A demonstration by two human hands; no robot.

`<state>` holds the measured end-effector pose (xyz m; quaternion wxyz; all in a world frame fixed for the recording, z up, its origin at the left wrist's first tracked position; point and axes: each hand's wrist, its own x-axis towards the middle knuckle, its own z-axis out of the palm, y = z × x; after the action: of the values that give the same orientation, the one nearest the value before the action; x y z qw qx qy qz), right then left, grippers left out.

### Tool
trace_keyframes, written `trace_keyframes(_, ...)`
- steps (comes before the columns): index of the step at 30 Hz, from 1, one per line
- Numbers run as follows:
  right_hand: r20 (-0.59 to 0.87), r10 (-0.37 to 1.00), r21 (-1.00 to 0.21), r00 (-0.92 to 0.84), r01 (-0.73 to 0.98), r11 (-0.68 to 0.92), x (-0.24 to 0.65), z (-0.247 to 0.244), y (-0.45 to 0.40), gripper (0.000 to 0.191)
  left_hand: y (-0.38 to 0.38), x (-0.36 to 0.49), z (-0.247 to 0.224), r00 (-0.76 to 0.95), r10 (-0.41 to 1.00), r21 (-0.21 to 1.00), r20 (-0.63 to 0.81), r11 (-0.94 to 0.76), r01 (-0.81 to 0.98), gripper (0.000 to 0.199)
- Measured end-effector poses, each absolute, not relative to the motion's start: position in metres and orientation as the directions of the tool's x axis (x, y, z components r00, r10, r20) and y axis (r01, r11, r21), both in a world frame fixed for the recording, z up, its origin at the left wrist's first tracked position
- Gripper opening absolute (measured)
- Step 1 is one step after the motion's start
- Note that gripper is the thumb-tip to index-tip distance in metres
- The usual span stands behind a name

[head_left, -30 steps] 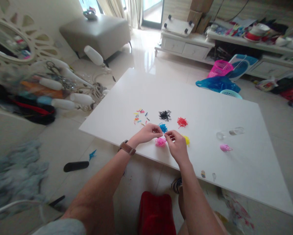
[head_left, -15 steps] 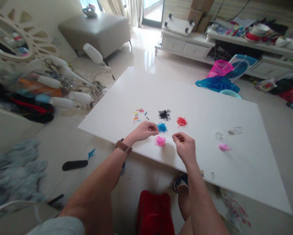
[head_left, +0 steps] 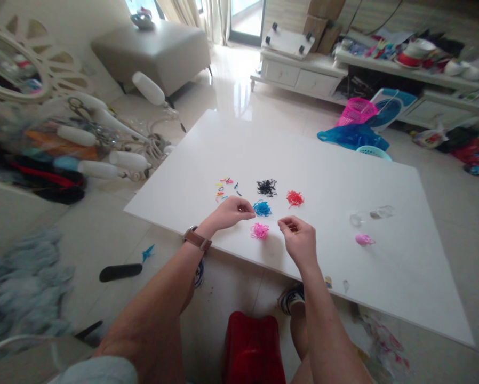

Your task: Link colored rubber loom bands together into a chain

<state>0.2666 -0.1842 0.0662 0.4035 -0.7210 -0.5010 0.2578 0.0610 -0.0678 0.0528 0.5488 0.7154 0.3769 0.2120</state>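
My left hand (head_left: 236,210), a watch on its wrist, pinches one end of a thin pale thread (head_left: 266,219) above the white table. The thread's other end runs to the pinched fingertips of my right hand (head_left: 301,237); it is so faint that its kind is hard to make out. Just past my left fingertips lies a pile of blue rubber bands (head_left: 262,208), and a pink pile (head_left: 259,231) sits below the thread. Farther back are black bands (head_left: 266,187) and red bands (head_left: 294,199). Several loose mixed-colour bands (head_left: 221,189) are scattered behind my left hand.
On the right of the white table (head_left: 335,170) lie a clear container (head_left: 381,212), a clear round piece (head_left: 356,218) and a pink bundle (head_left: 365,239). Near the front edge is a small clear item (head_left: 345,286). A red stool (head_left: 254,346) stands between my legs.
The whole view has shifted slightly. Both hands keep their pinch and nearly the same spacing over the piles.
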Motion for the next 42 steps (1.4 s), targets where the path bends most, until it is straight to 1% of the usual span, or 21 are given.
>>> trace_keyframes(4,0.043,0.925,-0.841,0.377,0.513,-0.171,0.27,0.066,-0.186,0.016,-0.061,0.051,0.053,0.542,0.834,0.94,-0.101,-0.099,0.327,0.012)
trace_keyframes(6,0.036,0.928,-0.845,0.37,0.508,-0.169,0.272,0.066,-0.188,0.017,-0.062,0.051,0.054,0.527,0.844,0.944,-0.096,-0.091,0.317,0.013)
trace_keyframes(11,0.046,0.932,-0.839,0.359,0.52,-0.159,0.27,0.069,-0.188,0.018,-0.086,0.076,0.057,0.643,0.762,0.968,-0.077,-0.097,0.231,0.02)
trace_keyframes(15,0.068,0.937,-0.838,0.343,0.529,-0.133,0.264,0.07,-0.186,0.017,-0.103,0.099,0.054,0.614,0.789,0.982,-0.024,-0.098,0.164,0.028)
trace_keyframes(18,0.077,0.938,-0.84,0.339,0.528,-0.122,0.261,0.07,-0.184,0.017,-0.104,0.105,0.051,0.6,0.8,0.983,-0.001,-0.109,0.147,0.024)
trace_keyframes(25,0.066,0.93,-0.834,0.361,0.533,-0.147,0.26,0.07,-0.183,0.017,-0.096,0.102,0.052,0.612,0.79,0.975,-0.026,-0.114,0.188,0.017)
trace_keyframes(31,0.063,0.927,-0.823,0.37,0.545,-0.161,0.266,0.067,-0.183,0.017,-0.087,0.087,0.054,0.611,0.791,0.949,0.015,-0.204,0.24,0.012)
trace_keyframes(35,0.055,0.917,-0.822,0.395,0.54,-0.184,0.271,0.065,-0.184,0.018,-0.079,0.072,0.055,0.57,0.821,0.938,0.01,-0.205,0.279,0.01)
trace_keyframes(42,0.034,0.918,-0.837,0.395,0.513,-0.19,0.269,0.064,-0.182,0.018,-0.077,0.067,0.055,0.573,0.819,0.929,0.028,-0.233,0.287,0.008)
